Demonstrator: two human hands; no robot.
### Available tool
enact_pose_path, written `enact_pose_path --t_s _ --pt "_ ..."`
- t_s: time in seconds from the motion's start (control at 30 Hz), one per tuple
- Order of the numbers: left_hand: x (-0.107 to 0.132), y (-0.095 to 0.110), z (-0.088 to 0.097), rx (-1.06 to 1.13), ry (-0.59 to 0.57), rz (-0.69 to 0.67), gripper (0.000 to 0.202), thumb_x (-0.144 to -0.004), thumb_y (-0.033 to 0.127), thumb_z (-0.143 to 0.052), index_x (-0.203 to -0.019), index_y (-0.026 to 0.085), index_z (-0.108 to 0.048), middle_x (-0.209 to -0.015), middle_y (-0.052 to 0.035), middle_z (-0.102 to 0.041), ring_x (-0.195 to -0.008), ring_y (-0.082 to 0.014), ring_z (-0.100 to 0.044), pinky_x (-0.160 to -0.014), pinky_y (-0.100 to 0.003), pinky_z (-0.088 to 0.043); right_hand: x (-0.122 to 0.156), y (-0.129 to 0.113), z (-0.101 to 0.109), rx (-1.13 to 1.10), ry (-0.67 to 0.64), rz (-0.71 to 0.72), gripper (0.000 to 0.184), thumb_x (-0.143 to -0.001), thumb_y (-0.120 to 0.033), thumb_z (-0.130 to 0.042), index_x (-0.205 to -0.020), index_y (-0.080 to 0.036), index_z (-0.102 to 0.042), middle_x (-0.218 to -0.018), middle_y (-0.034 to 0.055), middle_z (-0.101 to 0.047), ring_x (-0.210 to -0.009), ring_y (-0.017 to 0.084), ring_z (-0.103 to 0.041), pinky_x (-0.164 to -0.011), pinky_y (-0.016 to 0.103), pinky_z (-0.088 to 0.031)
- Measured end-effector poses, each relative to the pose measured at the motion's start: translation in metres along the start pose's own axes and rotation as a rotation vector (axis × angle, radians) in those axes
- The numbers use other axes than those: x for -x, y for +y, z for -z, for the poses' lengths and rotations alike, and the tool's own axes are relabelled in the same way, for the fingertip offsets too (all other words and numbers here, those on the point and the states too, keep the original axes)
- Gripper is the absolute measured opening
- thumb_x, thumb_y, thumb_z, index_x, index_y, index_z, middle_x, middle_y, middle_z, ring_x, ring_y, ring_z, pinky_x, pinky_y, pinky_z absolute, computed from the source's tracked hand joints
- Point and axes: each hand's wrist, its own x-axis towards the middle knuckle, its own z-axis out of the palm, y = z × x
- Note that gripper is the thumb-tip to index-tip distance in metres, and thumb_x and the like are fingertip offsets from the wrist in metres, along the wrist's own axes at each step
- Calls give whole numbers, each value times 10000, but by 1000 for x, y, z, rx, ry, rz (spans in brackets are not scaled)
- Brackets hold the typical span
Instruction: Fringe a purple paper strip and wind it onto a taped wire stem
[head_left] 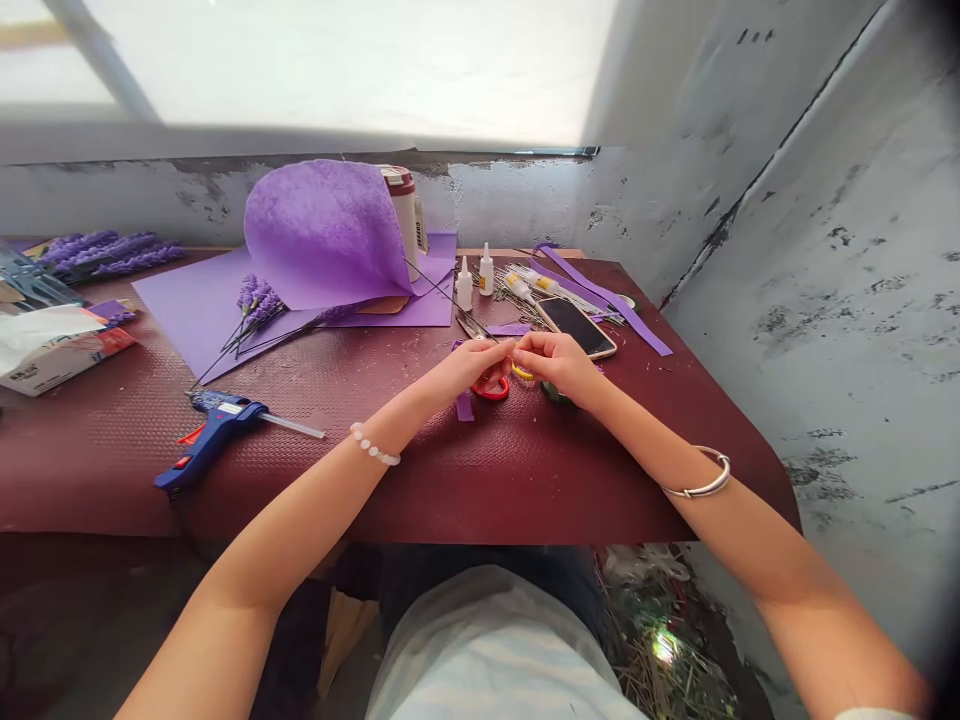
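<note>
My left hand (480, 365) is closed in a pinch around a thin dark wire stem (444, 292), which slants up and left to the edge of a large curved purple sheet (330, 235). My right hand (559, 365) is also closed, its fingertips meeting those of the left; whatever lies between them is too small to make out. Just beneath the hands show the red handle loop (492, 390) of scissors and a yellow loop (520, 372). A dark green roll (553, 394) is partly covered by my right hand. A purple strip (465, 406) lies below my left wrist.
A blue glue gun (217, 430) with a glue stick lies left. Behind are purple flower sprigs (259, 300), flat purple sheets (187, 290), a lidded cup (401, 205), small white bottles (465, 285), a phone (576, 326) and purple ribbon (630, 315). A tissue box (64, 355) stands far left.
</note>
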Motion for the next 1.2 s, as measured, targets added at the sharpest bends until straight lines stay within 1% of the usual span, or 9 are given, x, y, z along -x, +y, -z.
enact_pose_path --t_s 0.07,0.2,0.3,0.47,0.7,0.9,1.0,1.1,1.2 --pt "0 0 -2 -7 5 -1 417 -891 404 -583 -576 142 -505 -513 28 -413 -457 -66 -370 -458 -214 -255 0 0 0 3 -9 -5 353 -743 -438 -781 -699 -142 -596 -560 -44 -457 -495 68 -346 -462 227 -226" --pt "-1 1 -3 6 14 -5 360 -859 329 -571 -566 164 -440 -531 49 -341 -455 -60 -315 -458 -219 -246 -1 -2 0 -29 -59 -57 401 -734 -511 -759 -729 -148 -589 -516 -85 -358 -445 51 -236 -438 231 -162" --pt "-1 1 -3 14 9 -1 332 -833 293 -560 -566 180 -398 -540 54 -308 -452 -60 -279 -455 -225 -238 0 -5 1 -47 -95 -91 427 -715 -531 -766 -718 -153 -568 -513 -97 -323 -438 45 -202 -432 235 -124" --pt "0 0 -1 7 -6 -1 311 -827 269 -544 -569 178 -395 -556 35 -333 -480 -73 -319 -476 -231 -252 1 -9 1 -57 -128 -114 435 -720 -530 -773 -710 -154 -554 -525 -93 -336 -445 44 -205 -436 240 -101" --pt "3 6 -5 -11 2 24 276 -796 273 -538 -564 169 -433 -532 37 -350 -473 -76 -333 -485 -231 -266 2 -9 1 -90 -141 -143 421 -725 -505 -783 -695 -152 -554 -523 -92 -320 -450 45 -199 -443 240 -83" --pt "-2 3 -2 -36 52 -31 257 -774 279 -554 -568 165 -453 -534 37 -395 -475 -73 -357 -487 -226 -273 0 -10 3 -157 -168 -172 378 -757 -481 -742 -743 -153 -555 -552 -91 -282 -457 52 -181 -443 235 -88" --pt "-3 1 -1 -34 39 -48 240 -788 295 -546 -605 165 -463 -559 43 -394 -482 -73 -366 -495 -226 -286 -2 -6 3 -189 -190 -190 361 -756 -473 -724 -741 -159 -548 -538 -95 -276 -449 53 -158 -427 231 -84" --pt "-3 -1 0 -34 21 -43 240 -785 288 -557 -603 167 -458 -566 40 -402 -498 -77 -371 -511 -226 -307 -3 -2 3 -196 -166 -183 363 -745 -461 -724 -678 -173 -512 -507 -106 -255 -436 51 -152 -418 229 -93" --pt "-1 0 0 -37 17 -25 248 -800 293 -559 -608 162 -472 -580 33 -416 -511 -78 -386 -522 -224 -329 -4 0 3 -166 -108 -151 351 -726 -449 -740 -676 -166 -539 -489 -109 -273 -427 47 -173 -418 224 -108"
